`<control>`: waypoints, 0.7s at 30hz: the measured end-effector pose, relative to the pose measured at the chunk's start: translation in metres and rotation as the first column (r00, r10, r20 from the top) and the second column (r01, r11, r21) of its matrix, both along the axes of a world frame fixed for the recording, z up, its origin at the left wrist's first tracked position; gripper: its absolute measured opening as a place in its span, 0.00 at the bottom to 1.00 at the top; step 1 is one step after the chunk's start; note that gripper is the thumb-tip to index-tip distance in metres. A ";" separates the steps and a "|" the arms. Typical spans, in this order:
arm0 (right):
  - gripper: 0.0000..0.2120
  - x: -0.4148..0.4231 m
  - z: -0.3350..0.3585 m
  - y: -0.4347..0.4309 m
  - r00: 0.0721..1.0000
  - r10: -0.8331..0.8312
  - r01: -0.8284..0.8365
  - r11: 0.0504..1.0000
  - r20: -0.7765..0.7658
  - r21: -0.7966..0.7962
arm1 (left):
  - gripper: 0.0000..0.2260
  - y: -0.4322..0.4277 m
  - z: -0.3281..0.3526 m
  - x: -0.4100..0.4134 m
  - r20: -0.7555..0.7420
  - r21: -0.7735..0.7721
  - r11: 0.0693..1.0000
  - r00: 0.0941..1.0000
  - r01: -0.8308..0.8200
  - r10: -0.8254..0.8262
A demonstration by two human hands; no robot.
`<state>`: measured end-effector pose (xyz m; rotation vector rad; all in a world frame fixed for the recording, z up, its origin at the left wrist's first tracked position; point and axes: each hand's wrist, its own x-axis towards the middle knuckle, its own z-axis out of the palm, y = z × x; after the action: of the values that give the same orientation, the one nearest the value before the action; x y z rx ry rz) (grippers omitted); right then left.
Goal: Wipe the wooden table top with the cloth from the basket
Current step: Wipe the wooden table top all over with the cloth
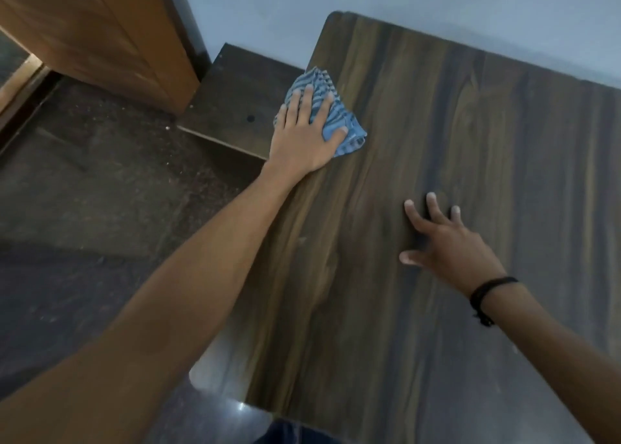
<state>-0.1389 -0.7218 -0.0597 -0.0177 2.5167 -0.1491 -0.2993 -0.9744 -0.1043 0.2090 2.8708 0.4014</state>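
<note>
Pressing striped cloth (340,121) under flat left hand (305,136), at table top (453,124) edge, right hand (450,252) splayed open

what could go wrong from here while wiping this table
The cloth sits at the left edge of the table, partly over it, so a stroke further left may drop it to the floor. It is bunched under the flat left hand, so patches may get missed. The right hand pressed on the top may leave prints.
</note>
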 end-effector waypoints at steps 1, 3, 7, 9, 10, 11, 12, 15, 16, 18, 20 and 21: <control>0.44 0.000 0.000 0.000 1.000 0.000 0.000 1.000 -0.004 0.004 | 0.33 -0.006 -0.003 0.028 -0.018 -0.008 1.000 1.000 -0.007 0.007; 0.44 0.000 0.001 -0.001 1.000 0.016 -0.016 1.000 0.001 0.018 | 0.33 -0.018 -0.008 0.084 -0.055 -0.020 1.000 0.998 -0.015 0.014; 0.45 0.000 0.002 -0.002 0.999 0.042 -0.042 0.998 -0.004 0.036 | 0.33 -0.035 -0.015 0.195 -0.118 -0.056 0.997 0.992 -0.049 0.042; 0.44 0.001 0.003 -0.003 0.999 0.050 -0.050 0.998 -0.009 0.042 | 0.33 -0.037 -0.017 0.250 -0.118 -0.054 0.996 0.991 -0.068 0.061; 0.43 0.002 0.002 -0.004 0.998 0.055 -0.054 0.998 -0.010 0.042 | 0.33 -0.034 -0.017 0.278 -0.119 -0.050 0.996 0.991 -0.074 0.068; 0.42 0.004 0.002 -0.005 0.998 0.061 -0.060 0.997 -0.014 0.043 | 0.33 -0.029 -0.017 0.304 -0.118 -0.052 0.996 0.991 -0.076 0.069; 0.40 0.006 0.001 -0.005 0.997 0.068 -0.067 0.997 -0.023 0.044 | 0.33 -0.024 -0.018 0.327 -0.121 -0.065 0.995 0.991 -0.072 0.064; 0.38 0.011 0.000 -0.003 0.994 0.095 -0.093 0.995 -0.059 0.034 | 0.32 -0.012 -0.022 0.360 -0.138 -0.090 0.993 0.988 -0.080 0.067; 0.38 0.011 0.002 -0.003 0.992 0.106 -0.103 0.994 -0.068 0.041 | 0.32 -0.009 -0.023 0.354 -0.156 -0.086 0.992 0.985 -0.091 0.077; 0.38 0.010 0.005 -0.003 0.987 0.147 -0.142 0.987 -0.069 0.073 | 0.33 -0.002 -0.020 0.319 -0.165 -0.094 0.991 0.983 -0.095 0.079; 0.38 0.009 0.009 -0.004 0.980 0.187 -0.180 0.979 -0.072 0.094 | 0.34 0.008 -0.011 0.262 -0.074 -0.088 0.993 0.994 -0.081 0.074; 0.38 0.009 0.009 -0.003 0.977 0.196 -0.188 0.977 -0.081 0.100 | 0.34 0.013 -0.006 0.231 -0.019 -0.063 0.994 0.996 -0.085 0.084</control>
<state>-0.1299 -0.7249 -0.0508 -0.2353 2.5920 0.0470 -0.0687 -0.9612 -0.1104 0.0795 2.9105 0.3236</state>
